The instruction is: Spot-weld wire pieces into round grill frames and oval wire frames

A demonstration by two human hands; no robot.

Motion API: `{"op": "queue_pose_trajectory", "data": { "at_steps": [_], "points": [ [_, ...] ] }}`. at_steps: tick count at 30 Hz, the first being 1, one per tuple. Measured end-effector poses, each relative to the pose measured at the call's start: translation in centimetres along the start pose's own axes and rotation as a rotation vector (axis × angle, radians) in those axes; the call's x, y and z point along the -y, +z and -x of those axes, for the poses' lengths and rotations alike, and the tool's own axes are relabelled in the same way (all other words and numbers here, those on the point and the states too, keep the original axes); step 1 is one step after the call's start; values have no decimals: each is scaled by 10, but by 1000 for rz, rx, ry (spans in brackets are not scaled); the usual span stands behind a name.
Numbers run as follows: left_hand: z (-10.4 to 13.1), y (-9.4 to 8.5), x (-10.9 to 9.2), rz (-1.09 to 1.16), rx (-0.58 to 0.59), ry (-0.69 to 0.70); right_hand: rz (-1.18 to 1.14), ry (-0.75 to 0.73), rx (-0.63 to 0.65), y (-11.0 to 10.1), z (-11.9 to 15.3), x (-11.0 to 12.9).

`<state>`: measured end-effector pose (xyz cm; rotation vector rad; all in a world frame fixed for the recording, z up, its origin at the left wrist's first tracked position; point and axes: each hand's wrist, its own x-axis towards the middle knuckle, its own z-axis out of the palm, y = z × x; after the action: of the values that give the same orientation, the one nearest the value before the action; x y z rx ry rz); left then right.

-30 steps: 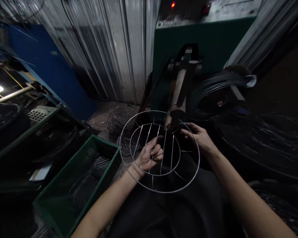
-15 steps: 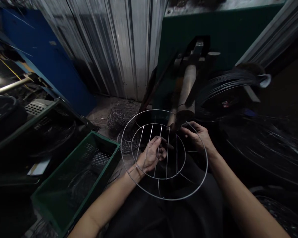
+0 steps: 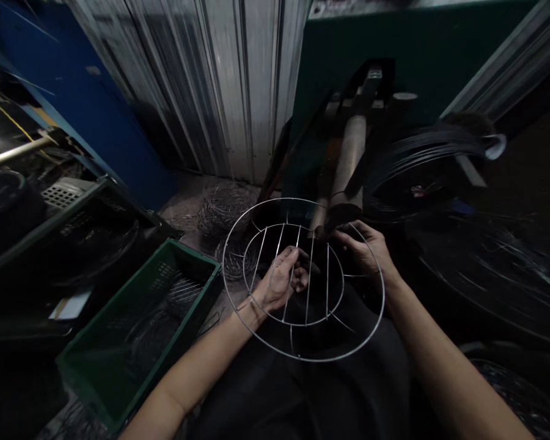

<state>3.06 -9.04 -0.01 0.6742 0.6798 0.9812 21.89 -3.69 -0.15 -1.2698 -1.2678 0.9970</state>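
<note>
A round wire rack (image 3: 327, 287) is in front of me, made of an outer ring, a smaller inner ring, short radial wires and several parallel bars. My left hand (image 3: 282, 278) is closed on one of the bars near the middle, thumb on top. At the upper right of the rack, my right hand (image 3: 364, 244) has its fingers pinched close to the outer ring; what lies between the fingertips is too dark to make out. Just beyond the rack's far rim are the dark ends of a machine's cylindrical arms (image 3: 348, 159).
The arms jut from a green machine (image 3: 417, 49). To the left stands a green plastic crate (image 3: 132, 342) with wire pieces inside. Tangled wire (image 3: 224, 211) lies on the floor near a corrugated metal wall (image 3: 229, 79). A wire coil (image 3: 421, 153) is at right.
The near side of the rack has risen slightly in view. Both hands keep nearly the same place and grip, while the camera view has shifted a little.
</note>
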Motion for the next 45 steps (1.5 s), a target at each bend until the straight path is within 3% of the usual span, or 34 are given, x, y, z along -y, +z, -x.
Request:
{"op": "queue_pose_trajectory", "data": {
  "at_steps": [5,8,12,14,17,21,27,31,35,45],
  "points": [
    [1,-2,-3,-6,13,-20,-61,-34,-5,4,-5,-4],
    [-5,-6,-9,7,19,-75,-47,-38,-1,-4,-1,-10],
    [-14,-8,-15,-78,151,-178,43,28,-114,-25,41,-20],
    [-14,-7,-15,-133,205,-164,64,51,-165,-31,66,-22],
    [-11,-4,-9,-154,161,-75,55,18,-195,-26,86,-18],
    [-4,-3,3,-128,63,24,90,-46,-211,-10,72,-7],
    [-6,-11,5,-107,9,124,36,-8,-149,-2,44,-2],
    [-8,-15,1,-143,-2,144,89,-28,-123,1,40,7],
    [-10,-14,-1,-181,11,179,159,-86,-177,5,38,12],
    [-10,-12,3,-193,31,165,33,-42,-181,6,38,3]
  ]
}}
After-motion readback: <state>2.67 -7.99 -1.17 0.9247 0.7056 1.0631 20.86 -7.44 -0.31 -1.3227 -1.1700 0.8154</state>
